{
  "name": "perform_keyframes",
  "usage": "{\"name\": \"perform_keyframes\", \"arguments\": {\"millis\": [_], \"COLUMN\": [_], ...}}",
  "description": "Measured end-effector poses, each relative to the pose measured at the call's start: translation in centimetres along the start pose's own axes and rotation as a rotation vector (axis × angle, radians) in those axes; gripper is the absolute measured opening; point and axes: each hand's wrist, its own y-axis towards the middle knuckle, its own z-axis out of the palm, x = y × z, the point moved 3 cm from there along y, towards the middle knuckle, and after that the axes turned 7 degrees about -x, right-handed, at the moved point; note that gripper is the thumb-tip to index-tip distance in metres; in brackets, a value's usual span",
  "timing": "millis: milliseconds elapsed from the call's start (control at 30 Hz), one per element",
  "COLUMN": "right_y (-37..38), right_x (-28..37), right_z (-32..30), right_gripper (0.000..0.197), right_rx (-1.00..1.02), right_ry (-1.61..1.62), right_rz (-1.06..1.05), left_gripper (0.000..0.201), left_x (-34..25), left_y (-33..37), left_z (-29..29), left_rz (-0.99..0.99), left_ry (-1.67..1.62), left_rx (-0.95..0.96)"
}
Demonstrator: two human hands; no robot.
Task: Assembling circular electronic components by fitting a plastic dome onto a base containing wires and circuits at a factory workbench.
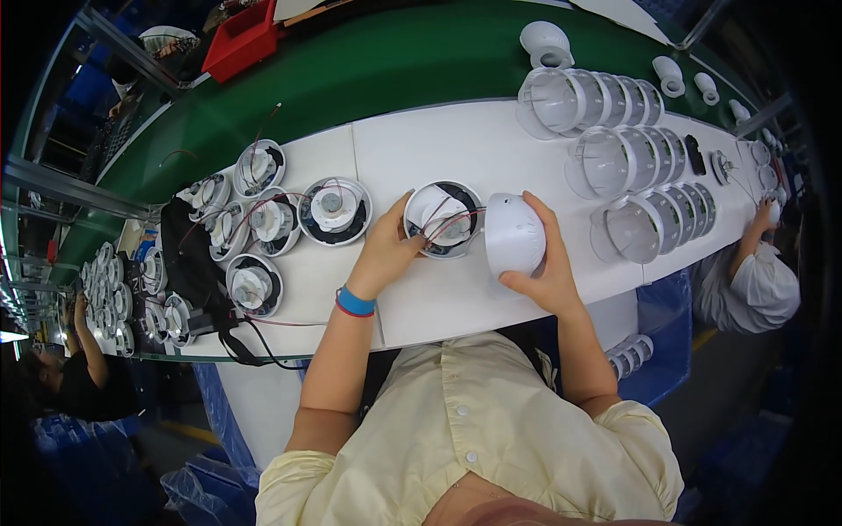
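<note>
My left hand [387, 249], with a blue band on its wrist, grips the left edge of a round white-and-black base unit [452, 230] with thin wires in its middle. Its fingertips reach the wires at the unit's lower left. On the other side, my right hand [554, 272] is wrapped around a white rounded housing [516, 235], thumb below and fingers along its right side. Red and dark wires [471, 212] run from the base unit toward the housing. The two parts are tilted toward each other, a small gap apart. The inside of the housing is hidden.
Several similar base units [336, 211] with loose wires lie on the left of the white table [421, 145]. Rows of clear domes [628, 230] stand at right. Beyond are a green belt [386, 66], white housings [545, 44] and a red bin [241, 39]. Co-workers sit at both sides.
</note>
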Motion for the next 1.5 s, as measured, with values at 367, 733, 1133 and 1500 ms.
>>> {"name": "perform_keyframes", "arguments": {"millis": [367, 733, 1133, 1500], "right_y": [0.1, 1.1, 0.7, 5.4], "right_x": [0.3, 3.3, 2.3, 2.8], "right_z": [0.2, 6.2, 7.4, 6.7], "right_gripper": [0.104, 0.096, 0.090, 0.071], "right_rx": [0.031, -0.399, -0.246, 0.031], "right_ry": [0.006, -0.195, -0.270, -0.134], "right_rz": [0.012, -0.196, -0.438, -0.160], "left_gripper": [0.060, 0.074, 0.065, 0.072], "left_x": [0.2, 0.0, -1.6, -3.2], "left_y": [0.6, -0.7, -1.8, -1.5], "left_z": [0.2, 4.2, 3.2, 2.1], "left_rz": [-0.108, 0.357, 0.126, -0.388], "left_ry": [-0.058, -0.206, -0.813, -0.754], "left_rx": [-0.033, -0.202, 0.134, 0.002]}}
